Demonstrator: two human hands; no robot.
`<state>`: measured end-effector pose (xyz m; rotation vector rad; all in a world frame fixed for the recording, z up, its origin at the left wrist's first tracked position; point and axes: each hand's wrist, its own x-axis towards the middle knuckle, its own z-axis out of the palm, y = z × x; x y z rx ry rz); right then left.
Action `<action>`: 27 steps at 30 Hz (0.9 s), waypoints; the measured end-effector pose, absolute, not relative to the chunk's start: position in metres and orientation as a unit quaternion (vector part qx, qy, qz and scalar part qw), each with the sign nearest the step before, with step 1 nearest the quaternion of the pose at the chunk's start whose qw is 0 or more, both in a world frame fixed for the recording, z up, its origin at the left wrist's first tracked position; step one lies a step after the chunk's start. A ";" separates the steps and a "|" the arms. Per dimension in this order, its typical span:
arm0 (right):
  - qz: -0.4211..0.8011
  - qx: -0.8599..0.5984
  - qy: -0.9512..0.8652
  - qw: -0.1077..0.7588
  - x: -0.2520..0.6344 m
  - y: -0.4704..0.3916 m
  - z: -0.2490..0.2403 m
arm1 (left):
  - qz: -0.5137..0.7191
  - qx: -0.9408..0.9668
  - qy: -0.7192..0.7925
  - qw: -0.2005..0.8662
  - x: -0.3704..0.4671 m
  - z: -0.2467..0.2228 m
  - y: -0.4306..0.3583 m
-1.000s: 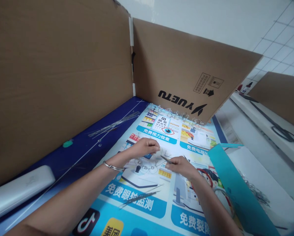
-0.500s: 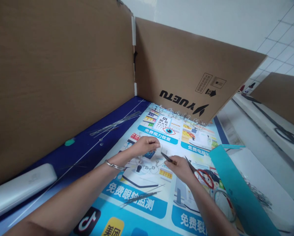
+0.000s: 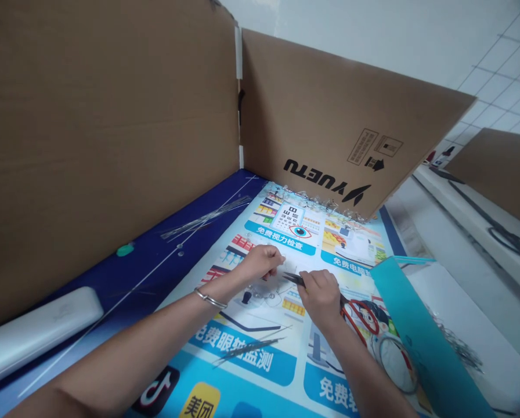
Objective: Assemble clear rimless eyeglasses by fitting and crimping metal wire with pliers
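Note:
My left hand (image 3: 264,262), with a silver bangle (image 3: 210,298) at the wrist, is closed in a pinch above the printed sheet; what its fingertips hold is too small to make out. Just right of it, my right hand (image 3: 322,295) grips dark pliers (image 3: 293,278), whose jaws point left toward the left fingertips. Thin wire with small clear beads (image 3: 266,295) lies below the hands. Nearer me rests a bundle of thin wires (image 3: 253,347). Red-handled scissors (image 3: 363,316) lie beside my right hand, partly hidden by it.
Cardboard panels (image 3: 329,110) stand behind and at left, with small wire pieces (image 3: 325,203) along the base. More wires (image 3: 205,217) lie on the blue strip. A teal box (image 3: 429,337) and a clear round container (image 3: 397,363) are at right, a white device (image 3: 42,334) at left.
My right hand has turned and its fingers have wrapped further round the pliers, whose jaws now lie flatter. My left hand has tilted slightly, its lower fingers more visible beneath.

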<state>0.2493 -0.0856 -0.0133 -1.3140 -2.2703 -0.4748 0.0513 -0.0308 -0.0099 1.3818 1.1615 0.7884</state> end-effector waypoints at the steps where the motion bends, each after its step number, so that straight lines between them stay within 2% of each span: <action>1: -0.193 -0.469 -0.833 0.223 0.250 -0.086 -0.013 | 0.328 0.592 0.496 0.545 0.052 -0.010 -0.032; 6: -0.249 -0.433 -0.847 0.182 0.253 -0.086 -0.010 | 0.313 0.636 0.521 0.475 0.056 -0.008 -0.037; 12: -0.254 -0.416 -0.857 0.167 0.252 -0.088 -0.008 | 0.324 0.682 0.520 0.398 0.059 -0.003 -0.042; 27: -0.265 -0.406 -0.862 0.146 0.251 -0.087 -0.009 | 0.302 0.716 0.529 0.340 0.056 -0.007 -0.038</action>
